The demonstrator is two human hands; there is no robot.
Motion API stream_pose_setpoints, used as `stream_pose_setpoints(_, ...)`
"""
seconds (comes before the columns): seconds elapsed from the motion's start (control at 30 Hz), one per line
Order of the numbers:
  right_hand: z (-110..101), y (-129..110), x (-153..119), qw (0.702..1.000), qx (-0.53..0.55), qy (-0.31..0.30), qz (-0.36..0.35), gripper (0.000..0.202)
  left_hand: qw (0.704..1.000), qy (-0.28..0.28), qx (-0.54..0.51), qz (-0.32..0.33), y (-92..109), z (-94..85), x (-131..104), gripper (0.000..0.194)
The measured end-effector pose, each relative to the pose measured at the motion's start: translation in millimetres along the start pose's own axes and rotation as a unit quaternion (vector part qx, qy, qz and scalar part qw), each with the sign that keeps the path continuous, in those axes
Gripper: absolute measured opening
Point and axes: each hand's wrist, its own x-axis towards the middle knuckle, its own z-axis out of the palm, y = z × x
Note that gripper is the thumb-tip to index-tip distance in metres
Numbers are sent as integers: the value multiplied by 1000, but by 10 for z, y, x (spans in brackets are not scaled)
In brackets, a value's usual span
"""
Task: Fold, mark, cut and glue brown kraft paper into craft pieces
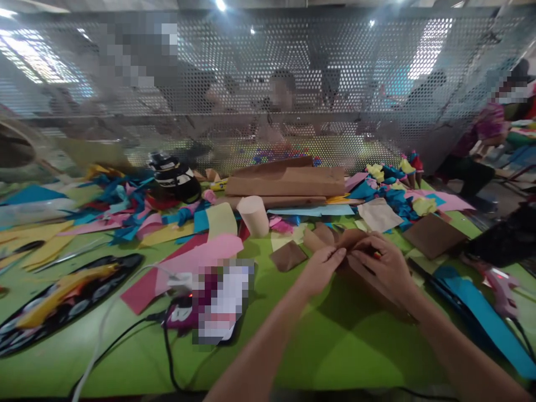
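Note:
Both hands work on a piece of brown paper (371, 282) held just above the green table. My left hand (324, 265) pinches its upper left edge between thumb and fingers. My right hand (381, 259) grips the same paper close by, its fingers curled over the top; a small yellow and red spot shows between them. Left of my hands lies a small brown paper square (288, 255). A larger brown paper square (435, 233) rests to the right. The lower part of the held paper is partly hidden behind my right hand and forearm.
Nearby stand a pale roll (253, 216) and a black bottle (173, 176). A phone (228, 301) lies beside a purple power strip (182, 315) with cords. At right is a pink glue gun (500, 287). Rolled brown paper (287, 181) lies before a perforated metal screen (251, 67); people sit beyond.

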Motion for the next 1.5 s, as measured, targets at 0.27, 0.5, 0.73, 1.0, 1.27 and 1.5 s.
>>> stream_pose_setpoints(0.27, -20, 19, -5, 1000, 24, -3, 14, 8, 999, -8, 32, -4, 4, -29, 17, 37)
stream_pose_setpoints(0.5, -19, 33, -12, 998, 35, 11, 49, 12, 994, 34, 105, 19, -23, -6, 10, 33)
stream_pose_setpoints(0.73, -11, 86, -14, 997, 55, 27, 55, 14, 986, 28, 151, 65, 22, 25, -6, 31)
stream_pose_setpoints(1.0, -13, 90, -32, 995, 91, -6, 29, 14, 990, 50, 123, 44, -61, 20, -10, 31)
stream_pose_setpoints(1.27, -24, 165, -15, 999, 31, 20, 17, 12, 965, 7, 248, 90, 55, 61, -51, 44)
stream_pose_setpoints(1.5, -12, 188, -24, 998, 53, 16, 6, 16, 928, 0, 357, 105, 11, 64, -61, 55)
